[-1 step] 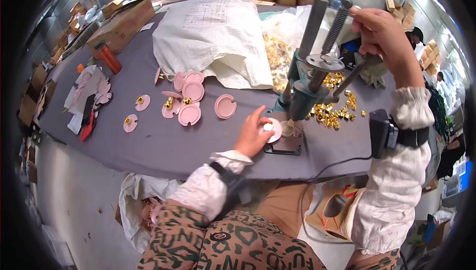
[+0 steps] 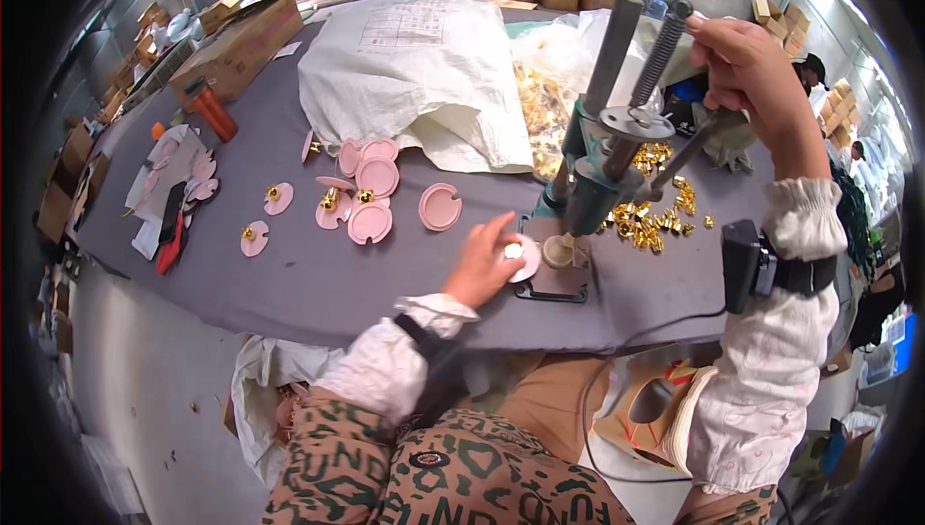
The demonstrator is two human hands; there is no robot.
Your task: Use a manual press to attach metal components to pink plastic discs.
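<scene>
My left hand [image 2: 479, 263] pinches a round pink disc [image 2: 526, 260] by its edge. A small bright piece shows at the disc's middle. The disc is tilted beside the pale round seat [image 2: 558, 251] on the base of a green hand press [image 2: 595, 193]. My right hand [image 2: 747, 63] is raised at the press, its fingers curled at the upper end of the lever [image 2: 689, 151]. Its fingertips are close to the top of the spring rod [image 2: 663, 51]. Left of the press lie several notched pink discs [image 2: 377, 176], some with gold fittings [image 2: 331, 199].
Loose gold fittings [image 2: 641, 226] lie right of the press. A white woven sack [image 2: 409, 82] and a clear bag of gold parts [image 2: 541, 106] lie behind. An orange bottle [image 2: 210, 109] and red-black tool [image 2: 171, 236] are at left. A cable [image 2: 665, 328] crosses the table's front edge.
My left hand has drawn slightly left with the pink disc, uncovering more of the pale seat. My right hand stays at the lever.
</scene>
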